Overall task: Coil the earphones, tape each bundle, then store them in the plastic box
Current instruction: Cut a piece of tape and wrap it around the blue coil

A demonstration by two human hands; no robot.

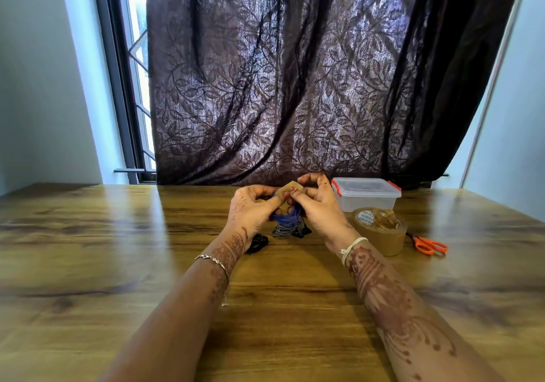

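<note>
I see both hands meeting over the middle of the wooden table [118, 249]. The left hand [250, 207] curls its fingers round a blue earphone coil [287, 218], which hangs between the two palms. The right hand [320, 204] pinches a brown tape strip [292, 188] at the coil's top. Just below them a grey earphone bundle [281, 230] lies on the table, with a black earphone bundle [257, 243] near left of it. To the right sit the lidded plastic box [365, 194], a tape roll [380, 229] nearer, and orange scissors [429, 244] beside the roll.
</note>
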